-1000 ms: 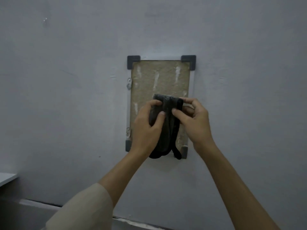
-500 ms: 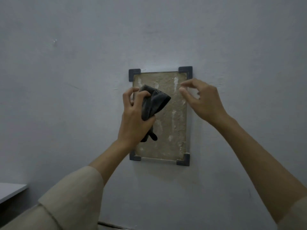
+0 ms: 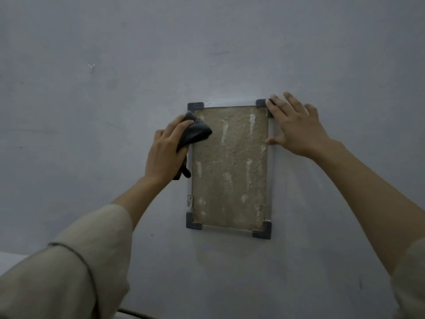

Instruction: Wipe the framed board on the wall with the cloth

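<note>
The framed board (image 3: 232,166) hangs upright on the grey wall, a brownish rough panel with pale streaks, a thin metal frame and dark corner caps. My left hand (image 3: 166,153) grips a bunched dark cloth (image 3: 195,133) and holds it against the board's upper left corner, with a loose end dangling below the hand. My right hand (image 3: 292,127) lies flat with fingers spread on the wall and the frame's upper right edge, covering part of the top right corner cap.
The grey wall (image 3: 115,88) fills the view around the board. A small metal bracket (image 3: 189,201) sits on the frame's lower left side. A pale ledge (image 3: 9,255) shows at the far left edge.
My right hand let go of the cloth and moved up and right to press flat on the frame's upper right edge. My left hand carried the bunched cloth to the board's upper left corner.
</note>
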`<state>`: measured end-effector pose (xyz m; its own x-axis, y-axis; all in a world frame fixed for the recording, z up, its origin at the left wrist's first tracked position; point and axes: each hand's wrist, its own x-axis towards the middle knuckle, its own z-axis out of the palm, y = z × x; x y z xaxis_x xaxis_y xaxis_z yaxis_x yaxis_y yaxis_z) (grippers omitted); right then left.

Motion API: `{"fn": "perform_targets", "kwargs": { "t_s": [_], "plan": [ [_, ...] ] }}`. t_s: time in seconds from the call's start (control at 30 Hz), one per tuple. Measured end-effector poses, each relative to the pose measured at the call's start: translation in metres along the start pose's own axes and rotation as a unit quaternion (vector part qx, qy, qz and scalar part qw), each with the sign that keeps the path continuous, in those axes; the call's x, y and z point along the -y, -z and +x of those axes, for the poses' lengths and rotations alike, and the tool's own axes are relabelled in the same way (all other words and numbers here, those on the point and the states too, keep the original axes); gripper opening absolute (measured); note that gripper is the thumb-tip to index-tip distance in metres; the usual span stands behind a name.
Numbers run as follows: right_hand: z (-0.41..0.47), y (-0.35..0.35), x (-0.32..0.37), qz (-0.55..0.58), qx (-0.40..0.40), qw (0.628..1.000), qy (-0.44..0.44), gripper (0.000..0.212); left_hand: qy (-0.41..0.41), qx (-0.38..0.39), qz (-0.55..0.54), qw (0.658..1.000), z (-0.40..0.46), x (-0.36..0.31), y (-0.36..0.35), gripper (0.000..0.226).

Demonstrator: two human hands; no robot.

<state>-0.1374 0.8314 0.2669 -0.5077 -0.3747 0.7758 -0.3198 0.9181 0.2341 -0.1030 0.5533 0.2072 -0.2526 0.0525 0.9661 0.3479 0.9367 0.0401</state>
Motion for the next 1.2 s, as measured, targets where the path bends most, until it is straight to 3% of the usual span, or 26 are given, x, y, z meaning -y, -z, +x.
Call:
{"fn": "perform_targets", "kwargs": {
  "t_s": [0.23,0.5,0.87,1.1,1.2],
  "plan": [
    [0.000,0.006,0.000,-0.030,0.026,0.999,0.002,0.111,0.000,0.037,0.006,0.999,0.015,-0.001,-0.005,0.048],
    [-0.001,0.002,0.002,-0.028,0.023,0.999,-0.005,0.111,0.037,0.029,-0.001,0.999,0.022,-0.006,-0.015,0.058],
    [0.000,0.001,0.004,-0.032,0.015,0.999,-0.013,0.112,0.010,0.029,0.018,0.999,0.025,0.001,-0.026,0.057],
    [-0.001,0.000,0.006,-0.032,0.017,0.999,-0.016,0.111,-0.104,0.077,0.067,0.989,0.020,0.005,-0.023,0.061],
    [-0.001,0.000,0.006,-0.035,0.017,0.999,-0.018,0.110,-0.090,0.066,0.116,0.987,0.035,0.011,-0.014,0.058]
  ]
}}
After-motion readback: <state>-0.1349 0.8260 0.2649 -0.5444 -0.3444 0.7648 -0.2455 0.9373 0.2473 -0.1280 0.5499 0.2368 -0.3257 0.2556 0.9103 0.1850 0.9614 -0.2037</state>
